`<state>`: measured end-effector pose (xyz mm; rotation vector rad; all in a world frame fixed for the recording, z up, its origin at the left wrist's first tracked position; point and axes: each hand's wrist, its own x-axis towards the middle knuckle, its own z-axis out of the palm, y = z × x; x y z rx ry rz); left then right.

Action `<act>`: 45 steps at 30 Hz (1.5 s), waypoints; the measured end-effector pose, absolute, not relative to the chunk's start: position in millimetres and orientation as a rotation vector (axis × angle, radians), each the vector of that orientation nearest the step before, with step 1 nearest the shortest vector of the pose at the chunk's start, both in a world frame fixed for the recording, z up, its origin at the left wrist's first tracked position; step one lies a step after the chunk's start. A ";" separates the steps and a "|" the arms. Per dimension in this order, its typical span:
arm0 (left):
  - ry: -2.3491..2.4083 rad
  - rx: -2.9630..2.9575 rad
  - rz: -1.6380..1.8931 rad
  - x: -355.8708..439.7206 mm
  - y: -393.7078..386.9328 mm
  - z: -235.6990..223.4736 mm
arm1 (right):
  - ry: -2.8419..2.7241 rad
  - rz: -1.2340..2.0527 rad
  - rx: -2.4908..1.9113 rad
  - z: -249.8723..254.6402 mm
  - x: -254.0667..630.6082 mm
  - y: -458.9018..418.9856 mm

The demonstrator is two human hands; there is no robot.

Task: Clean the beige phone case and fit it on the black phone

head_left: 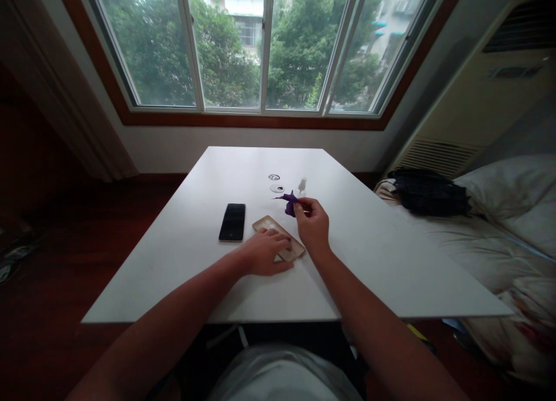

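Note:
My left hand (264, 251) lies palm down over a beige phone case (262, 222), its fingers resting across the case and its thumb stretched out on the table side. The fingers cover much of the case's middle. Between thumb and fingertips, my right hand (313, 218) pinches a small crumpled purple cloth (290, 204), held just beyond the case. One thin corner of the cloth points left. Left of the case, a black-screened smartphone (233, 222) lies flat.
Two small round clear pieces (274, 177) lie past the cloth on the white table (174, 273). A small clear bottle (302, 185) stands near them. A window (260, 53) is beyond the table. To the right, a black bag (428, 193) rests on a bed (486, 262).

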<state>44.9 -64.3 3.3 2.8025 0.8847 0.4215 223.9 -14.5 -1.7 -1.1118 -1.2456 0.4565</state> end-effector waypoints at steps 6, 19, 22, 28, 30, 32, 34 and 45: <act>1.106 2.735 0.367 26.2 -46.9 5.1 | -1.244 0.512 -1.066 1.3 221.9 -16.6; 1.037 1.767 1.181 28.1 -30.9 4.2 | -1.552 0.549 -0.918 -1.0 211.4 -26.1; 0.944 1.424 1.168 31.4 -28.7 2.5 | -1.752 0.672 -0.818 0.9 203.9 -35.6; 0.956 1.139 1.326 29.7 -22.3 -3.1 | -1.276 0.383 -1.050 9.5 220.7 -9.8; 0.985 1.150 1.386 30.1 -21.7 -3.0 | -1.161 0.291 -1.152 10.8 234.7 16.1; 1.018 1.233 1.416 31.1 -22.2 -2.7 | -1.186 0.315 -1.272 9.6 247.7 42.1; 1.056 1.339 1.419 31.9 -23.5 -2.7 | -1.279 0.389 -1.339 6.0 257.3 60.8; 1.372 2.028 1.367 31.0 -40.1 16.0 | -1.943 0.350 -0.973 10.0 252.0 -8.7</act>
